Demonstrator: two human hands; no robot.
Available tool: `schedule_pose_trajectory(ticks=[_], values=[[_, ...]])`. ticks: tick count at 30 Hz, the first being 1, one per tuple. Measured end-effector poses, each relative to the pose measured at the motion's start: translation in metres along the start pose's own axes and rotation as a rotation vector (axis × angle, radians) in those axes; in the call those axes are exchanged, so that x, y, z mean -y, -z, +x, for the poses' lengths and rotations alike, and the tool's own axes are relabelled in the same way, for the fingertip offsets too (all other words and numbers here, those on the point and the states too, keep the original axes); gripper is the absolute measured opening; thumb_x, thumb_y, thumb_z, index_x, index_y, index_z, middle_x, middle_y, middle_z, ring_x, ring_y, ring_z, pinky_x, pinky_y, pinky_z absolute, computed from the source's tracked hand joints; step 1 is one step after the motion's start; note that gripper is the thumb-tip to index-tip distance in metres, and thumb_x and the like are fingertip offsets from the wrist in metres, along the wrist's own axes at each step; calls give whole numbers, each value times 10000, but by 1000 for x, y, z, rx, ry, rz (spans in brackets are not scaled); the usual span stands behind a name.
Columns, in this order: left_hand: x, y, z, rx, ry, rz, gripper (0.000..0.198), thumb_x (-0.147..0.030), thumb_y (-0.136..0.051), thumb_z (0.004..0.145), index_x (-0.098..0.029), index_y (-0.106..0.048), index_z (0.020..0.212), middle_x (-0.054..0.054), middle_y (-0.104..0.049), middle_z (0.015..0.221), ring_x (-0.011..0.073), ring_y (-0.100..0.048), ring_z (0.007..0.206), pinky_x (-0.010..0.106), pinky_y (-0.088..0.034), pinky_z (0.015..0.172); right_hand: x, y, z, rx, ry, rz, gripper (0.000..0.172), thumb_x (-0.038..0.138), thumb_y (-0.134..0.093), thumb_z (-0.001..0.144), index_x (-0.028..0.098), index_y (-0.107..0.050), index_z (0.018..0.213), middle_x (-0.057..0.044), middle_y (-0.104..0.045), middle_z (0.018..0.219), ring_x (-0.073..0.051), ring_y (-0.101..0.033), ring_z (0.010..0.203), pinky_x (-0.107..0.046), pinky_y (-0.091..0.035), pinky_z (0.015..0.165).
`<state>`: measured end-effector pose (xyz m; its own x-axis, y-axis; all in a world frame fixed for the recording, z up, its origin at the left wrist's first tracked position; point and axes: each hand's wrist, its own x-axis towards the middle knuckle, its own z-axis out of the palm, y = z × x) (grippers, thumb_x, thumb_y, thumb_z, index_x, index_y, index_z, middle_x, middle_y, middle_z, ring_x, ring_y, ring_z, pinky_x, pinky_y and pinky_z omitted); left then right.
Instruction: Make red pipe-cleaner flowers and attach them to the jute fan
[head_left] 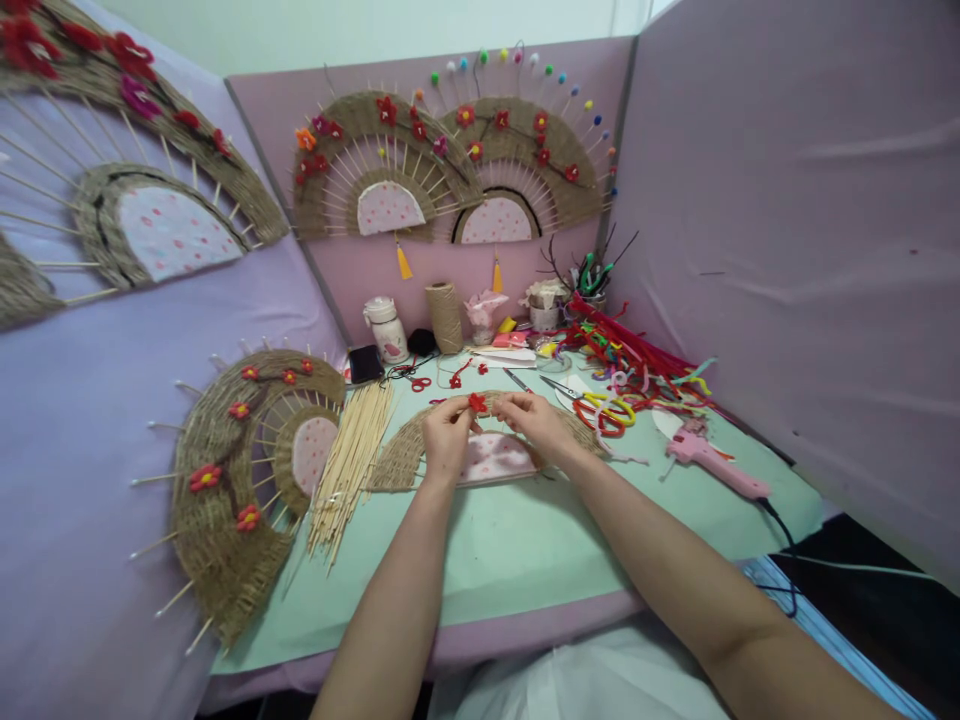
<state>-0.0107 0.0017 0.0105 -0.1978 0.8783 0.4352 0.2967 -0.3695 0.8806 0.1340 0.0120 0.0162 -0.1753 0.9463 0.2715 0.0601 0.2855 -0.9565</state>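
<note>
A woven jute fan (401, 462) with a pink spotted centre lies flat on the green table (517, 545) in front of me. My left hand (448, 435) and my right hand (534, 420) are over it, fingertips pinched together on a small red pipe-cleaner flower (478, 402) held between them just above the fan's upper edge. Both hands are closed in a pinch.
A bundle of bamboo skewers (352, 455) lies left of the fan. A finished fan (240, 480) leans at the left. Yellow-handled scissors (592, 398), piled pipe cleaners (637, 365) and a pink glue gun (712, 465) sit at the right. Twine spool (445, 316) and jars stand behind.
</note>
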Motion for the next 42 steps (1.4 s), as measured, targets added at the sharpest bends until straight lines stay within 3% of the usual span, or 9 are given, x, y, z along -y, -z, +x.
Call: schedule_pose_trajectory(ticks=[5,11,20,25,33,37,42], values=[[-1,-2,-3,35,-69,-7,187,-211,-512,746,-169,-690,791,44,-665,830,96,-546,562,214,-447,541,2,-5,-4,45,-57,31,279,426,-558,711,156,-607,659,25,-533,562,-88,-421,499,-206,-330,477],[-1,-1,-2,132,-262,138,195,-159,-508,770,-195,-689,833,51,-673,844,146,-590,810,267,-454,763,3,-4,-3,-54,-28,30,192,327,-549,683,155,-560,598,16,-543,595,-89,-441,535,-207,-357,528],[5,0,-3,187,-396,436,219,-155,-469,815,-196,-680,858,71,-659,868,169,-593,849,283,-440,805,-6,-4,0,-119,-36,-101,138,277,-536,603,165,-495,533,29,-491,533,-90,-416,509,-214,-355,515],[5,-5,-9,212,-463,551,221,-187,-460,840,-182,-672,902,77,-658,855,171,-593,831,284,-444,772,-8,-5,0,-174,-120,-215,149,262,-540,577,174,-452,494,43,-458,485,-88,-400,482,-205,-312,464],[2,-8,-10,13,-383,259,163,-121,-520,795,-161,-676,816,62,-675,833,149,-608,782,273,-472,733,-4,-4,-2,-61,-138,124,240,383,-557,667,176,-496,563,64,-403,494,-60,-313,434,-198,-250,422],[-1,-9,-10,34,-377,199,166,-134,-525,795,-162,-683,835,65,-680,844,151,-612,799,284,-475,755,-6,-4,-2,-68,-136,134,218,377,-585,660,171,-546,600,63,-435,506,-58,-314,431,-199,-251,426],[-1,-10,-11,66,-398,157,173,-153,-522,797,-177,-692,817,59,-688,841,158,-619,825,295,-477,781,-12,-4,1,-53,-163,186,242,366,-591,646,181,-475,542,81,-366,457,-59,-295,424,-198,-255,429]])
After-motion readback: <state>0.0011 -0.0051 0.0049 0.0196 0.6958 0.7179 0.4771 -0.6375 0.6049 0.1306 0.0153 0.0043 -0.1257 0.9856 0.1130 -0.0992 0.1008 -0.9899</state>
